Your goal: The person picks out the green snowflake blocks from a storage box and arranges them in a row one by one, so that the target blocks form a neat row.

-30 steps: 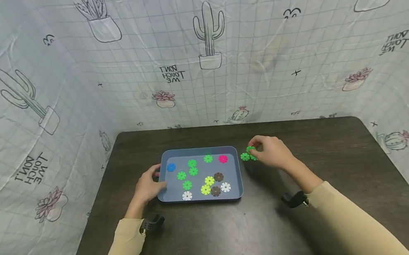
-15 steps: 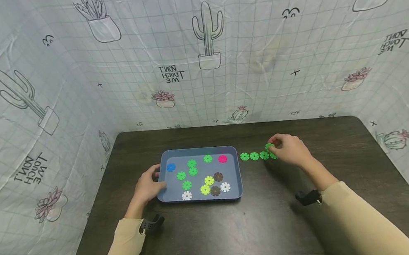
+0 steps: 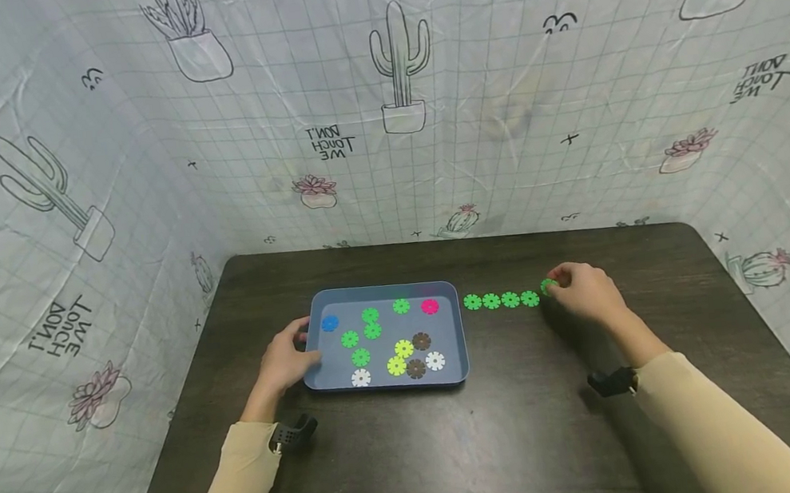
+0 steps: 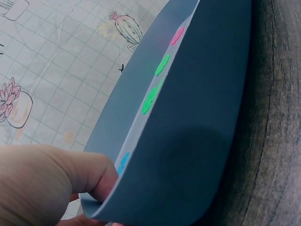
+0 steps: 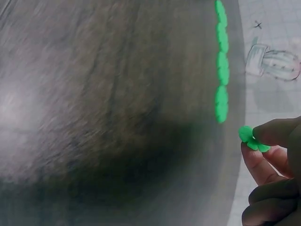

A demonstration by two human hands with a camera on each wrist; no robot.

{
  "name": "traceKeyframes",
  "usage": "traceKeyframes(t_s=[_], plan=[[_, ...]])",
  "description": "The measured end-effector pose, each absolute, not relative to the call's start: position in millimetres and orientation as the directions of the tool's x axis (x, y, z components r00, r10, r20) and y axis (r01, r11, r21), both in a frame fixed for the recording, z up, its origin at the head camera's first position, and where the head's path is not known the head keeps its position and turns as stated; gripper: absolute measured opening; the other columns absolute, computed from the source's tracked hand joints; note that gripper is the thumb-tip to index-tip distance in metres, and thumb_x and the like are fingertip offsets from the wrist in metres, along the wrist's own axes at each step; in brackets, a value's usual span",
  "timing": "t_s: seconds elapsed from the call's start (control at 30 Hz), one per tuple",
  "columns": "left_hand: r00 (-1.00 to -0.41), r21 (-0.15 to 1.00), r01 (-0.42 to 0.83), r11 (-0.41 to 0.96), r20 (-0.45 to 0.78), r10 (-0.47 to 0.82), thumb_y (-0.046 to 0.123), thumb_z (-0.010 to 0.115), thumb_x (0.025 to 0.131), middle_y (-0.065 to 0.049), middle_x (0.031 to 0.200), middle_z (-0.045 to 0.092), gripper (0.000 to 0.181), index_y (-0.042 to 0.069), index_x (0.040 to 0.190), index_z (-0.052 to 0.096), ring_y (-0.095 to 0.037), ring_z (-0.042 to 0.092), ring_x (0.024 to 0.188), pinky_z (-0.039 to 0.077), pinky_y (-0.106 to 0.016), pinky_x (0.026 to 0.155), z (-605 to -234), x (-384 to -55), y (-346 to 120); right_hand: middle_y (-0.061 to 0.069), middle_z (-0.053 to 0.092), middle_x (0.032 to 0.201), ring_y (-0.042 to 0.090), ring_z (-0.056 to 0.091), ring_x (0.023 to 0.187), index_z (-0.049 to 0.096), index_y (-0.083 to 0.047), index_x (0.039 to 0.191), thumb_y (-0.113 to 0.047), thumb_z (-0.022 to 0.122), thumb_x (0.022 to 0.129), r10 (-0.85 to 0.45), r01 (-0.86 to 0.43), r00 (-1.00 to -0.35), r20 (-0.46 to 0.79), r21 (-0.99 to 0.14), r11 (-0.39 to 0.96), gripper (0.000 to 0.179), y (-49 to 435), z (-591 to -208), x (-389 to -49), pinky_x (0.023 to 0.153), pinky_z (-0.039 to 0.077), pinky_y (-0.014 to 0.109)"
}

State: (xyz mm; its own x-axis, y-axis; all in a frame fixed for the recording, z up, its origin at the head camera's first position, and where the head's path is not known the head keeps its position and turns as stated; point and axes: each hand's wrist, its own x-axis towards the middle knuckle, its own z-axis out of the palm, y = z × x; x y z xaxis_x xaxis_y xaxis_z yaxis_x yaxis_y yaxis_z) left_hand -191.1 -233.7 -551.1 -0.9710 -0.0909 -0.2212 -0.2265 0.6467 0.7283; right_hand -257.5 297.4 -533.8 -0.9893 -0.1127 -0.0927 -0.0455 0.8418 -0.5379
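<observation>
My left hand (image 3: pixel 285 358) grips the left wall of a blue-grey tray (image 3: pixel 315 367), thumb over the rim on the inside. Between the thumb and fingers of my right hand (image 3: pixel 588 290) is a green notched disc (image 3: pixel 548 287), tilted and held just past the right end of a row of similar discs. That row of several green notched discs (image 3: pixel 511 299) lies flat on the table, to the right of the tray. In the right wrist view the pinched green disc (image 5: pixel 254 139) is apart from the row's nearest disc (image 5: pixel 221 104).
Inside the tray lie several loose notched discs, among them green (image 3: pixel 361 357), yellow (image 3: pixel 396 366), brown (image 3: pixel 416 369), white (image 3: pixel 435 361), pink (image 3: pixel 430 306) and blue (image 3: pixel 330 323). The dark wooden table (image 3: pixel 417 453) meets a printed cloth (image 3: pixel 500 147) at the back and sides.
My right hand has moved right along the row with the pinched green disc, uncovering more of the discs on the table. The left hand and tray have stayed put.
</observation>
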Motion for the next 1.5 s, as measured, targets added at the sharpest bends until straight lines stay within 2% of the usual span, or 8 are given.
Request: traceKeyframes(t_s=[0.23,0.57,0.73,1.07,1.33,1.5], plan=[[-0.971,0.725,-0.224,0.651,-0.22,-0.089,0.006,0.072,0.082,-0.024,0.133,0.062,0.074,0.008,0.153,0.049,-0.04,0.062,0.109,0.055,-0.05,0.083,-551.2,-191.1,-233.2,0.022,0.069,0.112,0.04,0.065,0.099,0.069,0.0,0.12,-0.029,0.064,0.101,-0.081,0.003,-0.987,-0.136,-0.529,0.848,0.035,307.7,-547.8,-256.9,0.078,0.049,0.054],[-0.976,0.732,-0.205,0.65,-0.202,-0.081,0.005,0.072,0.081,-0.025,0.132,0.063,0.074,0.007,0.152,0.05,-0.039,0.065,0.105,0.056,-0.047,0.078,-554.3,-191.4,-234.6,0.026,0.068,0.122,0.046,0.064,0.106,0.069,-0.001,0.126,-0.032,0.064,0.1,-0.056,0.031,-0.986,-0.155,-0.507,0.862,0.04,306.3,-552.0,-258.3,0.08,0.05,0.059],[-0.976,0.736,-0.204,0.645,-0.201,-0.08,0.004,0.072,0.081,-0.025,0.133,0.062,0.075,0.008,0.152,0.05,-0.039,0.065,0.104,0.057,-0.047,0.078,-554.7,-191.4,-234.7,0.025,0.069,0.121,0.045,0.064,0.106,0.069,0.0,0.126,-0.033,0.066,0.099,-0.042,0.049,-0.985,-0.17,-0.501,0.864,0.042,306.3,-551.2,-257.7,0.081,0.05,0.059],[-0.975,0.733,-0.208,0.647,-0.206,-0.08,0.004,0.072,0.082,-0.025,0.133,0.062,0.074,0.008,0.152,0.049,-0.039,0.065,0.104,0.057,-0.047,0.077,-554.7,-191.1,-234.6,0.02,0.072,0.115,0.042,0.066,0.101,0.07,-0.003,0.121,-0.035,0.066,0.099,-0.037,0.043,-0.988,-0.148,-0.502,0.864,0.039,306.0,-560.4,-258.3,0.077,0.049,0.056],[-0.976,0.732,-0.206,0.65,-0.204,-0.079,0.005,0.072,0.081,-0.024,0.132,0.063,0.074,0.008,0.152,0.05,-0.037,0.064,0.103,0.056,-0.045,0.077,-554.4,-191.0,-234.1,0.025,0.068,0.123,0.047,0.063,0.11,0.065,-0.002,0.128,-0.034,0.062,0.102,-0.056,0.009,-0.992,-0.111,-0.511,0.859,0.041,307.0,-558.2,-254.3,0.083,0.048,0.061],[-0.978,0.737,-0.196,0.647,-0.194,-0.076,0.005,0.072,0.081,-0.025,0.131,0.063,0.075,0.008,0.152,0.05,-0.038,0.064,0.103,0.056,-0.045,0.076,-555.0,-190.1,-235.0,0.024,0.068,0.123,0.046,0.063,0.109,0.064,-0.002,0.132,-0.031,0.063,0.101,-0.092,-0.043,-0.993,-0.071,-0.508,0.861,0.042,300.0,-549.8,-255.1,0.082,0.048,0.061]])
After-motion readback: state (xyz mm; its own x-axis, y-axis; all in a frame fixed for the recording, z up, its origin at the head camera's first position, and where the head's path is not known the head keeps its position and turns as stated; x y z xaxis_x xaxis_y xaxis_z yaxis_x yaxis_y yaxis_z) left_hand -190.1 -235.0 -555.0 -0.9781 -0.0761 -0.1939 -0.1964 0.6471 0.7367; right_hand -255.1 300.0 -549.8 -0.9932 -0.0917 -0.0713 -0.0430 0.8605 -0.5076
